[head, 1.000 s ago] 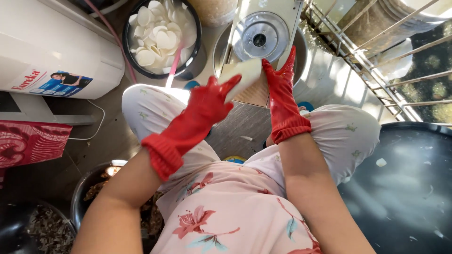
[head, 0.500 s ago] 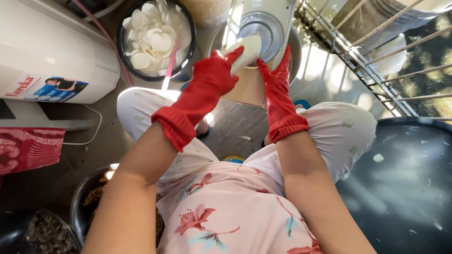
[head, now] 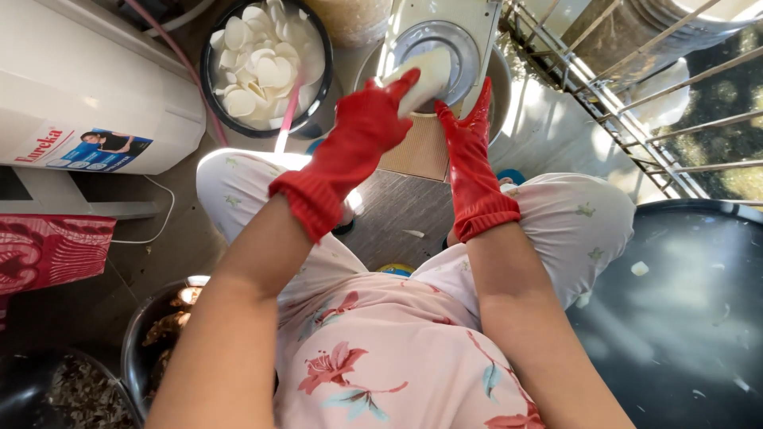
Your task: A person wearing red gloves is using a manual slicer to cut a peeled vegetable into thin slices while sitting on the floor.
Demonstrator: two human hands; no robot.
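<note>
Both my hands wear red rubber gloves. My left hand (head: 362,131) grips a pale, peeled chunk of vegetable (head: 425,75) and presses it against the round metal disc (head: 437,48) of a slicing machine in front of me. On the chunk's right side my right hand (head: 469,147) rests with its fingers straight and pointing up. A black bowl (head: 208,75) with several thin white slices stands to the left of the machine.
A white appliance (head: 87,95) lies at the left, a red patterned cloth (head: 48,250) below it. Dark bowls with brown peelings (head: 163,334) sit by my left knee. A large black tub (head: 683,310) is at the right, metal railing (head: 628,103) behind it.
My left hand has lifted the pale chunk up and forward onto the metal disc. My right hand has followed alongside it.
</note>
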